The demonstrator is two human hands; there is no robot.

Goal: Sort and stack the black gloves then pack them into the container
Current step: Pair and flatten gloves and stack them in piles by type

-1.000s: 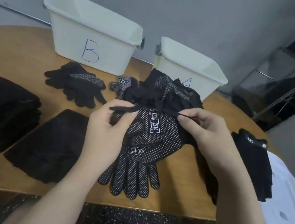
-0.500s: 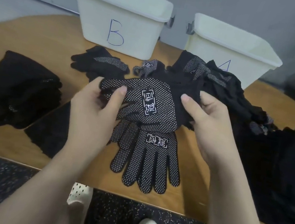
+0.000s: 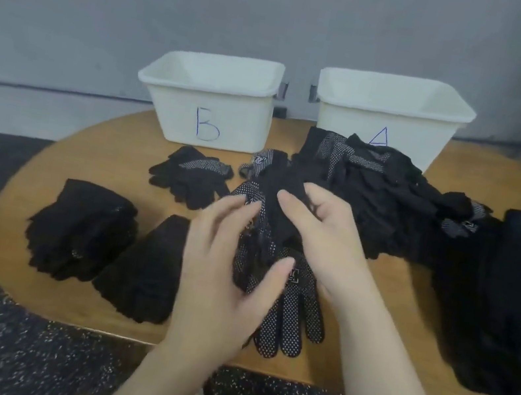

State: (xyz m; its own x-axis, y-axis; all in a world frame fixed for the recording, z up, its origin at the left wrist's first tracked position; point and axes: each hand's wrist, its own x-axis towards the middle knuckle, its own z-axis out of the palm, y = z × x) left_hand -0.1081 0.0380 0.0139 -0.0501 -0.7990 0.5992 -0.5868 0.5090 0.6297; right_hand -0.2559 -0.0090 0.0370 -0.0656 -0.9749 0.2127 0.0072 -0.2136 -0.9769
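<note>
**Here: both hands on a dotted glove, mid-table**

Centrally, the left hand (image 3: 223, 260) and right hand (image 3: 318, 238) work one dotted glove (image 3: 269, 219) between them. Left thumb curls under the glove's lower edge, fingers lie over its near side. Right hand's fingers are bent over the plain black top of it. The glove is raised just above the table (image 3: 103, 152), bunched, white grip dots showing.

Directly under it a second dotted glove (image 3: 294, 314) lies flat, fingers toward the near edge, with a white printed block on the palm; blurred, unreadable.

Left of the hands: two stacks of plain black gloves (image 3: 86, 229), side by side. Behind them a loose pair (image 3: 189, 178) with a dotted band.

Behind and right of the hands: an unsorted heap (image 3: 384, 198) of black gloves, some dotted. Far right, a taller dark stack (image 3: 518, 305) with a white mark reading roughly "511".

At the far edge, two white bins. Left bin (image 3: 214, 98) has a blue handwritten "B". Right bin (image 3: 393, 109) has a blue "A", its lower part covered by the heap.
</note>
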